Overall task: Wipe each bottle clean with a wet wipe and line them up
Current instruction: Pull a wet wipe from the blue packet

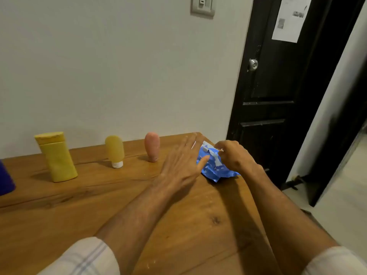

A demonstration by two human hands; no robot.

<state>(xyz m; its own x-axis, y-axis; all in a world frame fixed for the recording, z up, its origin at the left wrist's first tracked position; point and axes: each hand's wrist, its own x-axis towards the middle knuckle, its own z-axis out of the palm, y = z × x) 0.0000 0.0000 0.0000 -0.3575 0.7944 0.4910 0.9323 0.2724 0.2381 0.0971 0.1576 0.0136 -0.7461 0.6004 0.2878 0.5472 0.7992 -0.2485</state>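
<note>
Head view, single entry.
- Tabletop (79, 205): wooden, fills lower frame.
- Bottles, left centre, upright, well apart: yellow bottle (56, 157); yellow tube (115, 150); pink tube (152, 146).
- Wet-wipe pack (213, 165): blue, right of centre, near the tabletop's right edge.
- Left hand (182, 163): fingers spread, flat against the pack.
- Right hand (232, 155): fingers pinching the pack's flap.
- Risk: pack could slide off the edge if the pull outruns the bracing.

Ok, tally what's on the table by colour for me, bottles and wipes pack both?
Yellow: 2, the large bottle and the small tube standing on its white cap.
Pink: 1, the pink tube.
Blue: 1, the wipes pack under both hands.
Total: 4. A dark blue object at the left edge is cut off, so not counted.
</note>
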